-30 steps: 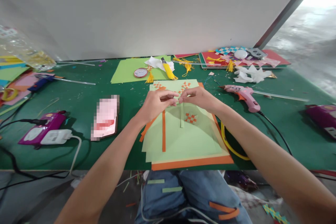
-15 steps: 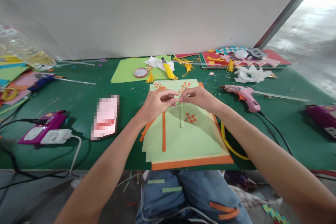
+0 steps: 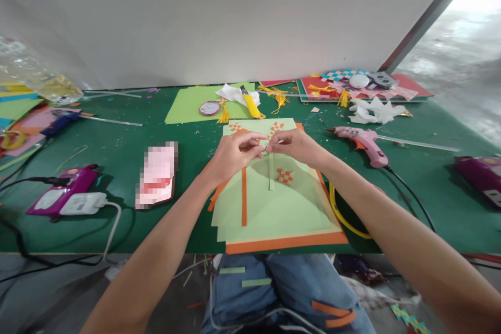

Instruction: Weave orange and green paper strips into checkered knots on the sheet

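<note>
My left hand point(image 3: 235, 154) and my right hand point(image 3: 296, 146) meet fingertip to fingertip above a stack of pale green paper sheets point(image 3: 270, 214). Right thumb and forefinger are pinched at the top of a narrow light green paper strip point(image 3: 271, 173), which hangs toward me. The left fingers are also closed; whatever lies in them is too small and hidden to make out. An orange paper strip point(image 3: 245, 198) lies below my left hand. Small orange-and-green woven paper pieces rest on the sheets, one woven piece point(image 3: 285, 176) just below my right hand.
A pink glue gun point(image 3: 362, 143) with a cable lies right of the stack; yellow tape point(image 3: 340, 214) sits under my right forearm. A phone point(image 3: 157, 175) and a purple power strip point(image 3: 64, 193) are at left. Behind the stack lies a yellow cutter knife point(image 3: 252, 103).
Almost nothing differs. Both hands keep the same pinch at the same place, with only a very slight shift of the fingertips.
</note>
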Demonstrator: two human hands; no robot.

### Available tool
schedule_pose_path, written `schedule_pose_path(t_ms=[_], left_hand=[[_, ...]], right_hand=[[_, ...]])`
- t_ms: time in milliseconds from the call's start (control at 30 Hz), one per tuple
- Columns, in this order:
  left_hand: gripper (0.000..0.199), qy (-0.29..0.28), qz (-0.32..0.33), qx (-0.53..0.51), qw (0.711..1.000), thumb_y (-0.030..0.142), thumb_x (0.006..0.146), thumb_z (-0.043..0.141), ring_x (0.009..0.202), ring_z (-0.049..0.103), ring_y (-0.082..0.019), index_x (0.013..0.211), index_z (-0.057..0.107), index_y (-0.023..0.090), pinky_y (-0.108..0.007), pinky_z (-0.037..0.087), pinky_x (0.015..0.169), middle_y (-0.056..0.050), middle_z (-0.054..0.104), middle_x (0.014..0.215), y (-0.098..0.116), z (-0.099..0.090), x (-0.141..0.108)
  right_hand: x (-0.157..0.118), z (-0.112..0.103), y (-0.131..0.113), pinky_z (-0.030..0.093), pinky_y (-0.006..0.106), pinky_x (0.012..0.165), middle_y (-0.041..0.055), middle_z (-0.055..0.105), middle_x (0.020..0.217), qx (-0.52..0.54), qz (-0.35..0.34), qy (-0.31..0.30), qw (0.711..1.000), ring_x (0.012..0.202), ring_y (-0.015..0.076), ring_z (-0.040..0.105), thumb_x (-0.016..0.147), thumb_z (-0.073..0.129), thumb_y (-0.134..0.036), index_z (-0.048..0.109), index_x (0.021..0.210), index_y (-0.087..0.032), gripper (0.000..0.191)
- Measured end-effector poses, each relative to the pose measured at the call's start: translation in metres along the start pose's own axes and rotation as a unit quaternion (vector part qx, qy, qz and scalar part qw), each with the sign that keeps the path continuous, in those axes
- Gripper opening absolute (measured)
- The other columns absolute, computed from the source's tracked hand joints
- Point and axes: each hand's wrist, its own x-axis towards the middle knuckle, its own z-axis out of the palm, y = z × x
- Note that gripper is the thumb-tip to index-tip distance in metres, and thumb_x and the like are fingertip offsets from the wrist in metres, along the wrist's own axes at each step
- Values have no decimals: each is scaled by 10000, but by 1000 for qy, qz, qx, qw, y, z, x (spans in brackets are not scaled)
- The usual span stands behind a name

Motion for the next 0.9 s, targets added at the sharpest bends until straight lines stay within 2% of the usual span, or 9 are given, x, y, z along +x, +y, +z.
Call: schedule_pose_path(t_ms=[233,367,500,700,900], left_hand=[[245,6,3,12,1000,328,854,652,745,728,-167,1068,690,213,-283,582,782,-24,742,827,-1,-1,0],[235,32,6,28,999,312,856,648,733,727,-161,1060,693,205,-271,570,785,-26,738,823,-1,-4,2],[263,58,2,2,998,323,839,666,739,727,-169,1056,688,177,-280,578,784,-37,730,825,-2,-7,4],[253,79,2,5,997,288,840,648,732,718,-164,1064,683,174,-288,580,780,-31,724,808,-3,-11,5],[247,96,-11,10,995,285,829,653,738,718,-166,1054,688,188,-291,582,781,-26,723,798,-2,-12,5]], right_hand=[[-1,0,-4,432,306,694,17,671,718,-7,6,6,1000,698,148,562,711,703,-493,690,657,-197,301],[-1,-1,-6,413,295,662,11,664,692,1,25,22,999,674,142,547,678,735,-503,688,652,-190,318],[0,-2,-5,398,294,636,7,628,662,17,39,35,998,648,135,519,654,752,-516,666,624,-179,349],[2,-6,-1,415,303,661,20,665,717,24,45,53,997,682,148,557,628,770,-516,689,645,-181,345],[3,-9,0,364,288,579,5,621,635,18,73,76,994,600,121,494,594,787,-513,670,612,-173,360]])
